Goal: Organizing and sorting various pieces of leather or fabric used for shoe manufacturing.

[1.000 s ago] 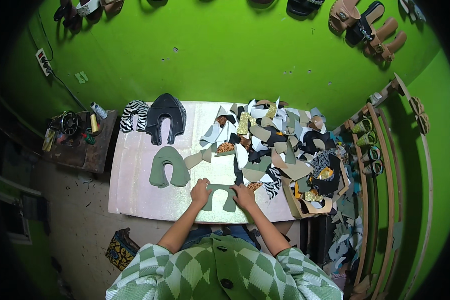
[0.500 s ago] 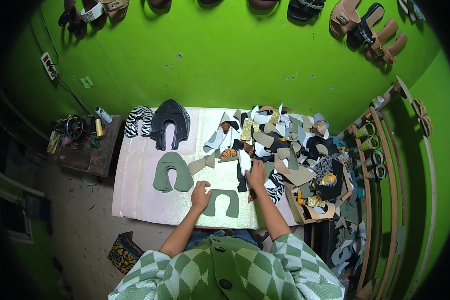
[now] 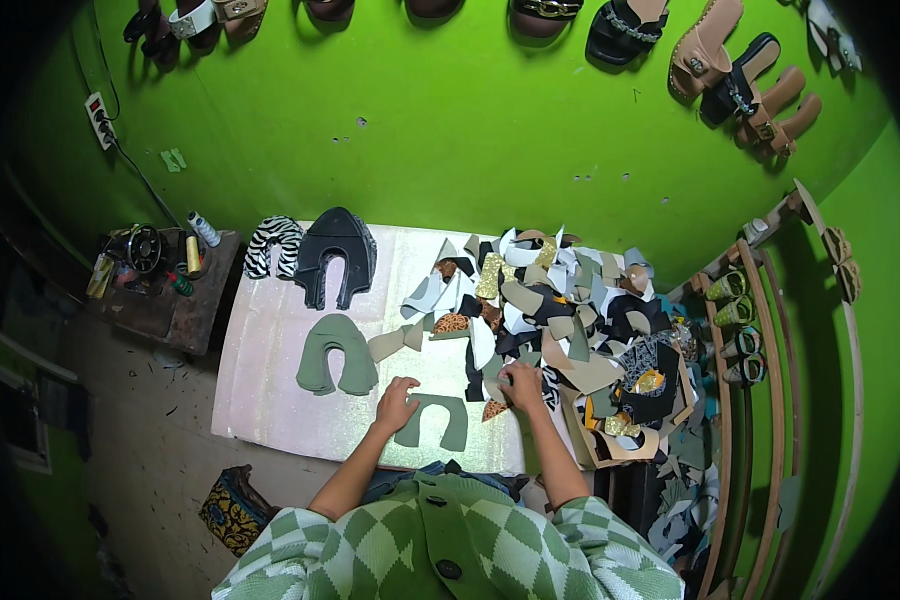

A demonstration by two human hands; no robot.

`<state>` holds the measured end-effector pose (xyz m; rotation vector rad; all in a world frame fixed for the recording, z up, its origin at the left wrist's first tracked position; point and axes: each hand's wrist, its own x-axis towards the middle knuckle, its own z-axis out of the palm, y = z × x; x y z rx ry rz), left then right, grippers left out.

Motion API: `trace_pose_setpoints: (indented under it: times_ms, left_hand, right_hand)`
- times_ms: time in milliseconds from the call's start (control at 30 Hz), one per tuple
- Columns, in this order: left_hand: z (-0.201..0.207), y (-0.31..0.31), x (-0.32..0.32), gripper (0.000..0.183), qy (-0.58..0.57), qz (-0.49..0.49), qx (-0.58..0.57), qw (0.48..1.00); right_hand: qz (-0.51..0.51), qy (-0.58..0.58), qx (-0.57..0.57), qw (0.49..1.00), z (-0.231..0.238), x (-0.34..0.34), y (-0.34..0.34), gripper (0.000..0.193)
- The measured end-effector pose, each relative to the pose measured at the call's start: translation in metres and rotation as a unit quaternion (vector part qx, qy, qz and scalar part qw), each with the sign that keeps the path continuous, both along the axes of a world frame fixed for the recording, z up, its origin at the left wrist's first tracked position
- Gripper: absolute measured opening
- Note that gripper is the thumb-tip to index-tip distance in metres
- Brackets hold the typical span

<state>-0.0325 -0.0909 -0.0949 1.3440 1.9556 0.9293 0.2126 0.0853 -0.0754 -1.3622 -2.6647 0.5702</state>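
Observation:
A flat green U-shaped piece (image 3: pixel 454 428) lies on the table in front of me. My left hand (image 3: pixel 397 403) rests at its upper left edge, fingers loosely apart. On the right, at the edge of a heap of scraps (image 3: pixel 555 300), my right hand (image 3: pixel 520 385) has its fingers curled downward. What they hold, if anything, is hidden. A small leopard-print scrap (image 3: pixel 495 410) lies just below that hand, and a white scrap (image 3: pixel 483 345) over black material is just beyond it. Farther left sits a stack of matching green U-shaped pieces (image 3: pixel 317 362).
Black (image 3: pixel 355 235) and zebra-striped U-shaped stacks (image 3: pixel 258 262) lie at the table's far left. An open cardboard box (image 3: pixel 630 450) of scraps stands at the right edge. Beyond are a wooden rack (image 3: pixel 775 430) with sandals and, on the left, a side table (image 3: pixel 205 305) with thread spools.
My right hand has moved nearer to me, down along the heap's edge. My left hand stays by the green piece. The whole view has shifted slightly.

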Motion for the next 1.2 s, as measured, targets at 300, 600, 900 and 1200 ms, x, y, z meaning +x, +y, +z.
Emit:
trace_pose_setpoints:
  times_ms: [300,600,900,1200]
  left_hand:
    - [0.011,0.050,0.030,0.024,-0.037,-0.031,0.100,0.994]
    - [0.017,0.102,0.032,0.023,-0.470,0.008,-0.113,0.875]
    - [0.016,0.082,-0.001,0.025,-0.415,-0.005,-0.115,0.902]
    - [0.025,0.066,-0.019,0.019,-0.451,-0.074,-0.139,0.878]
  right_hand:
    - [-0.106,0.292,-0.072,0.948,0.036,-0.011,-0.008,0.018]
    - [0.002,0.226,0.001,0.974,0.052,-0.044,-0.036,0.014]
    - [-0.154,0.255,0.155,0.942,0.061,-0.024,-0.006,0.031]
    - [0.024,0.355,-0.483,0.800,0.000,-0.048,-0.028,0.034]
